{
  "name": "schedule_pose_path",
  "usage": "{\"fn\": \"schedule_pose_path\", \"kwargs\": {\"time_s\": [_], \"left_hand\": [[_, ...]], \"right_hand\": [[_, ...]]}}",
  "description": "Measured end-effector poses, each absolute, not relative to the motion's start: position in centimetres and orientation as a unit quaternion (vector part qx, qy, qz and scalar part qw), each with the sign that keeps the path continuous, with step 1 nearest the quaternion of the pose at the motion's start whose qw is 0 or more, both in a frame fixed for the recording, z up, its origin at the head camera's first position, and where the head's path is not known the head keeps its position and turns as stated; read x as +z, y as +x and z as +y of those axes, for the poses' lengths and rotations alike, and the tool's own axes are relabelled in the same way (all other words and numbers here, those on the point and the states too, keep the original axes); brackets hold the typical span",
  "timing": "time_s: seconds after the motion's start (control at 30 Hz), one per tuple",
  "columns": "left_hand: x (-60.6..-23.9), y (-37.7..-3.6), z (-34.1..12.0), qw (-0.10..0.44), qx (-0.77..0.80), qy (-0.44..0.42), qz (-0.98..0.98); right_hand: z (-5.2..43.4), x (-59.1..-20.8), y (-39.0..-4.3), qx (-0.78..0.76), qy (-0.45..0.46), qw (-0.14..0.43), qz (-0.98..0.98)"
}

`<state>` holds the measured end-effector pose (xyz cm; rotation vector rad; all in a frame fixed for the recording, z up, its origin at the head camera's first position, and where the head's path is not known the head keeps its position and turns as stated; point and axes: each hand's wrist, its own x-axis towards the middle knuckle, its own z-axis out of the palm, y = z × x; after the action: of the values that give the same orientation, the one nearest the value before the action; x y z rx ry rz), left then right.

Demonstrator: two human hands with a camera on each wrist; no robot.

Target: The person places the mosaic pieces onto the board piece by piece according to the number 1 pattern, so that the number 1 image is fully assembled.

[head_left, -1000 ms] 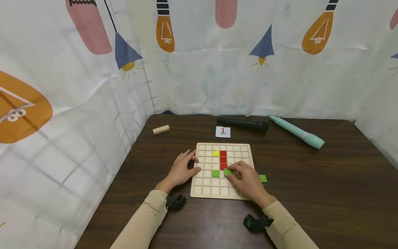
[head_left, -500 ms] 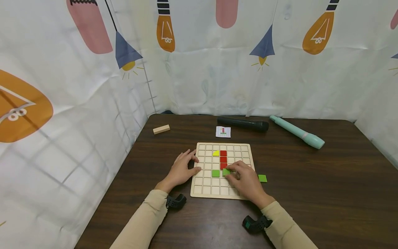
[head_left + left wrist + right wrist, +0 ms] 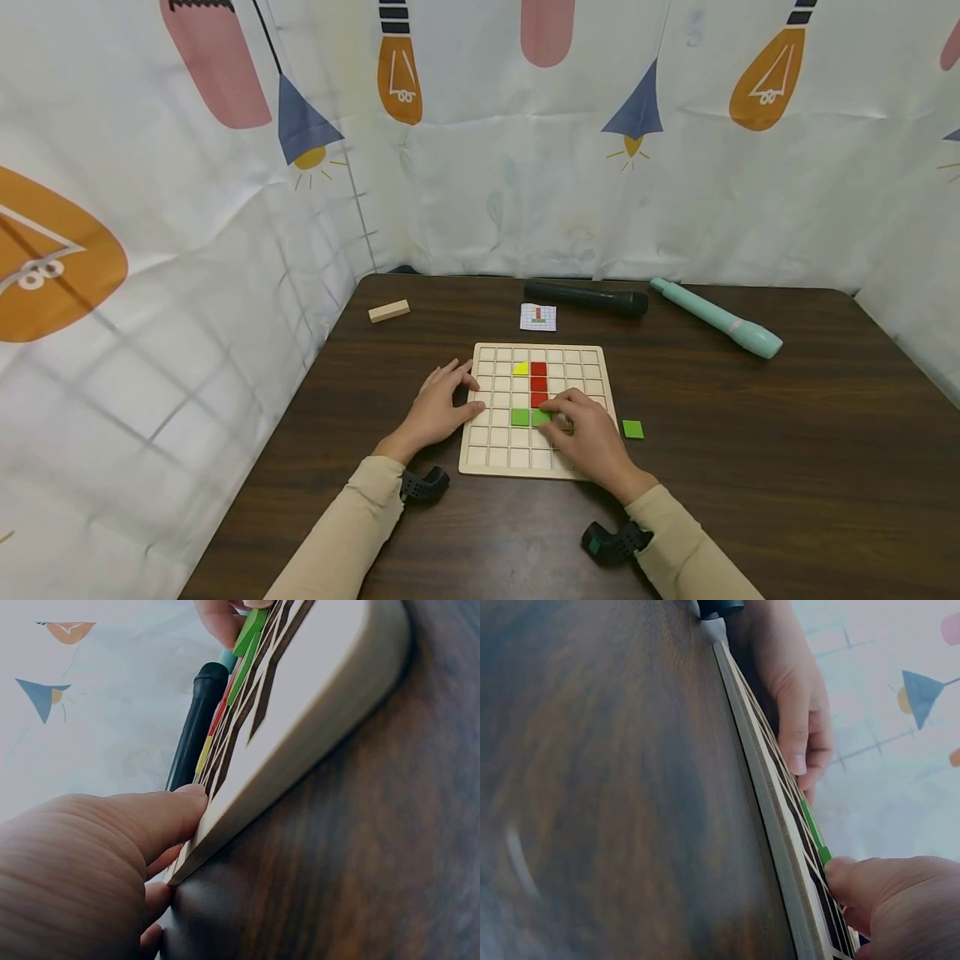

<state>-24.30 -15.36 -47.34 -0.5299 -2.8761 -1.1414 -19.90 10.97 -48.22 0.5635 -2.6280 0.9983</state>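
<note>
A flat wooden grid board lies on the dark wood-grain worktop, its face cut into shallow square cells. The right hand rests on the board's near right part, fingertips curled onto a green square tile that sits in the cell just below the column of red tiles and right beside a second green tile. The left hand lies with relaxed, spread fingers against the board's left edge, steadying it and gripping nothing. The green tile looks thin, rigid, light and smooth, likely wood or painted board; being so flat, it is probably best pinched by its side edges or slid with a fingertip pressing on top. A yellow quarter-round piece sits left of the top red tile. Another green tile lies loose on the worktop just right of the board.
</note>
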Motion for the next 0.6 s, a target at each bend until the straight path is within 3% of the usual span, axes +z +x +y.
{"fn": "schedule_pose_path", "kwargs": {"time_s": [0.6], "left_hand": [[-47.38,-24.41,-15.34,0.001,-0.36,-0.168,-0.918]], "right_hand": [[10.77,-48.33,-20.1,0.344,0.189,0.143,-0.909]]}}
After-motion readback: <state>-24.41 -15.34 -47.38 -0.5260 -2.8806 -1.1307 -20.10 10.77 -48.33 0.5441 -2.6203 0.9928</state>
